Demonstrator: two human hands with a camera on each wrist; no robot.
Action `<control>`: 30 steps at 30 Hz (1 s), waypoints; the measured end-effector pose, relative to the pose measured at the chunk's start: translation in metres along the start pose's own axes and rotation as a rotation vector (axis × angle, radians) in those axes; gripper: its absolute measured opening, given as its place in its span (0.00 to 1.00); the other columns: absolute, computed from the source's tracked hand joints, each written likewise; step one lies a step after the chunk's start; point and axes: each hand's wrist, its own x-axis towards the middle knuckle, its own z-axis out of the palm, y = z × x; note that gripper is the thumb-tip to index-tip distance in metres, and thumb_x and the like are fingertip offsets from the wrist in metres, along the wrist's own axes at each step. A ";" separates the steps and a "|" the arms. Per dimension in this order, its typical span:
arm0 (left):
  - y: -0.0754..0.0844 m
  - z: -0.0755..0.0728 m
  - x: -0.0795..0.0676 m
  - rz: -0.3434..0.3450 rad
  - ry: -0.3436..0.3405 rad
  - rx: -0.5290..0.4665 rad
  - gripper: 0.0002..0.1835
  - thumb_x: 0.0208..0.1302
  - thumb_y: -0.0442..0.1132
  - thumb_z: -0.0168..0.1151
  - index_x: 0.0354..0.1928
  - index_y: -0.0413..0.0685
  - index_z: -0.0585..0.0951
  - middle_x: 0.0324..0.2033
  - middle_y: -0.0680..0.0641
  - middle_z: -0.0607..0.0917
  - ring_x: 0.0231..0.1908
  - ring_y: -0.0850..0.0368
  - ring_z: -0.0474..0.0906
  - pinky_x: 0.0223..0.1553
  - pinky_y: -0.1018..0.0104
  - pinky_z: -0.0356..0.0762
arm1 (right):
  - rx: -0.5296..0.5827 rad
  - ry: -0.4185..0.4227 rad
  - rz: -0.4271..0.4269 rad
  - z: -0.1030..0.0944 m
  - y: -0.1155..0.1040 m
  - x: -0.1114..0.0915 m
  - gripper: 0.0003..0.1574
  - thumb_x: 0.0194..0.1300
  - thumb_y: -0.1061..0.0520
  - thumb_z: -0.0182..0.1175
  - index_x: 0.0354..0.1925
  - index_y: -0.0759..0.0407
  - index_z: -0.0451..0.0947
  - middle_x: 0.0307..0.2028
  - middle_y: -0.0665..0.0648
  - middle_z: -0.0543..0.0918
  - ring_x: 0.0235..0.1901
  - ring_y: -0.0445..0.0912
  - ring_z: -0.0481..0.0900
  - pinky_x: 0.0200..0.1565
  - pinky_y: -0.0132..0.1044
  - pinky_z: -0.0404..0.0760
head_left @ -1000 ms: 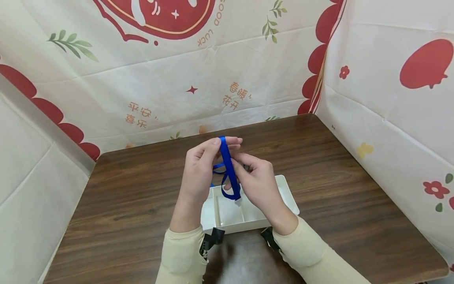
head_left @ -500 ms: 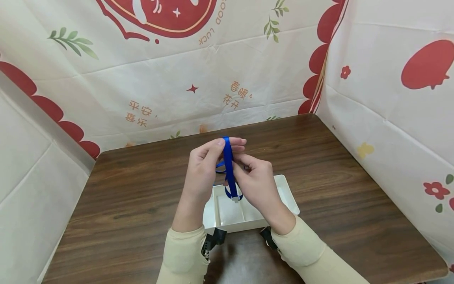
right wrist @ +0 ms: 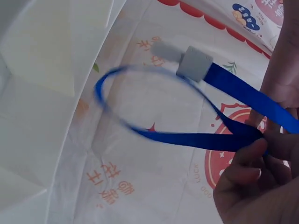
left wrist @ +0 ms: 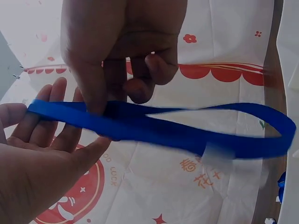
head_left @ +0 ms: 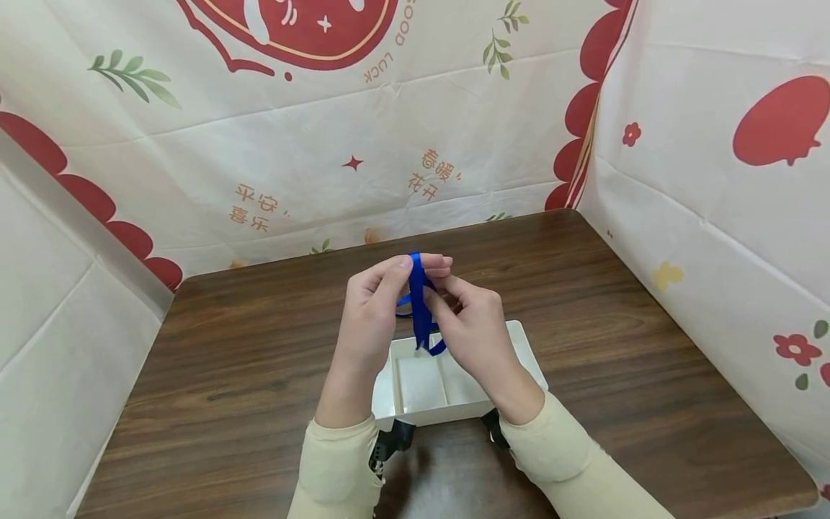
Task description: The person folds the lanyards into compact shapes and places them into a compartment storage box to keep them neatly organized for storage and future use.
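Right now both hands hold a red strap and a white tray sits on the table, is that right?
Not quite: the strap is blue, not red, as the head view shows. Left hand and right hand hold it, and the white tray sits on the table.

A cream fabric left sleeve is worn, bulging near its end; a matching cream fabric right sleeve is noted. At the inner wrist sides, an angular black left fitting and a partly hidden black right fitting are seen.
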 end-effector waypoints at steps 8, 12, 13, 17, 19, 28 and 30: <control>0.000 -0.001 0.001 0.017 0.035 -0.003 0.19 0.82 0.38 0.50 0.54 0.29 0.86 0.52 0.33 0.90 0.55 0.50 0.88 0.65 0.55 0.80 | 0.156 -0.041 0.044 -0.001 0.003 -0.004 0.12 0.77 0.59 0.64 0.56 0.59 0.81 0.40 0.59 0.91 0.38 0.48 0.86 0.41 0.27 0.84; 0.000 -0.001 0.001 0.018 0.033 -0.006 0.19 0.82 0.38 0.51 0.54 0.30 0.86 0.53 0.34 0.90 0.59 0.49 0.86 0.66 0.51 0.78 | 0.189 -0.002 -0.027 -0.001 0.002 -0.006 0.10 0.75 0.64 0.65 0.52 0.61 0.80 0.41 0.59 0.91 0.38 0.47 0.86 0.41 0.27 0.85; 0.000 0.000 0.001 0.016 0.028 -0.005 0.19 0.82 0.39 0.51 0.55 0.31 0.86 0.54 0.35 0.91 0.60 0.49 0.85 0.65 0.51 0.78 | 0.190 0.003 -0.045 -0.001 0.002 -0.007 0.09 0.74 0.65 0.65 0.51 0.61 0.81 0.39 0.59 0.91 0.36 0.47 0.85 0.39 0.27 0.84; 0.001 0.000 0.000 0.016 0.011 -0.002 0.19 0.82 0.39 0.51 0.56 0.33 0.87 0.55 0.39 0.91 0.62 0.49 0.84 0.61 0.53 0.81 | 0.205 -0.012 -0.095 -0.001 0.001 -0.010 0.12 0.74 0.67 0.61 0.52 0.61 0.86 0.34 0.58 0.87 0.32 0.45 0.79 0.33 0.30 0.80; 0.001 0.000 0.000 0.020 0.007 0.000 0.19 0.82 0.39 0.51 0.56 0.34 0.87 0.55 0.40 0.91 0.62 0.49 0.84 0.59 0.55 0.81 | 0.226 -0.031 -0.112 -0.001 0.001 -0.010 0.14 0.74 0.67 0.61 0.53 0.62 0.86 0.32 0.58 0.85 0.31 0.45 0.77 0.32 0.31 0.78; 0.000 0.000 -0.001 -0.007 -0.020 -0.005 0.18 0.80 0.35 0.52 0.53 0.27 0.85 0.60 0.37 0.88 0.64 0.48 0.84 0.61 0.59 0.85 | 0.226 -0.054 -0.125 -0.005 0.002 -0.007 0.09 0.74 0.63 0.66 0.50 0.60 0.89 0.52 0.57 0.86 0.34 0.47 0.80 0.33 0.31 0.80; 0.000 0.000 0.000 -0.003 -0.036 0.002 0.18 0.80 0.34 0.52 0.52 0.25 0.85 0.63 0.37 0.86 0.66 0.46 0.82 0.61 0.58 0.85 | 0.230 -0.056 -0.118 -0.007 0.000 -0.006 0.08 0.73 0.63 0.67 0.48 0.61 0.90 0.60 0.56 0.84 0.36 0.47 0.81 0.34 0.30 0.81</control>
